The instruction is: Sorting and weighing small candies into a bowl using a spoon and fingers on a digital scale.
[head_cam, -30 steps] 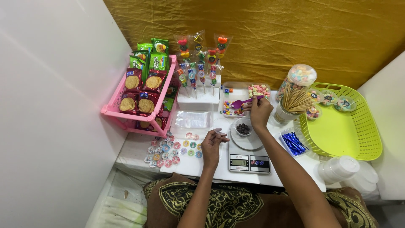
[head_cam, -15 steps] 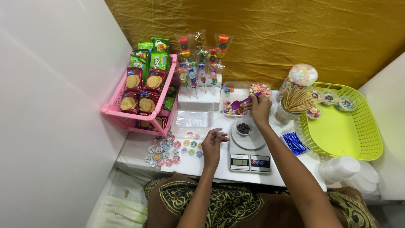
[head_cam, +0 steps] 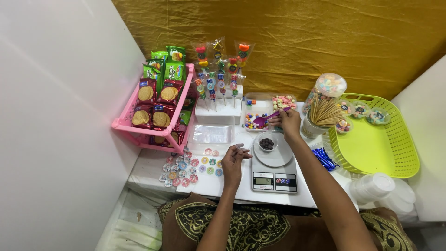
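Purple scoop [head_cam: 265,119] in right hand [head_cam: 289,124], hemmed between tray [head_cam: 260,108] and scale [head_cam: 274,173].

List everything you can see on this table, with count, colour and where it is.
pink basket: one, far left, holds red and green snack packets
candy skewers: several, multicoloured, upright in a white stand at the back
candy tray: one, clear, mixed sweets, behind the scale
purple scoop: one, in the tray
scale: one, white, centre, small bowl of dark candies on it
round stickers: many, assorted, left of the scale
wooden sticks: a cupful, tan, right of the tray
green tray: one, right
left hand: resting beside the stickers
right hand: holding the scoop
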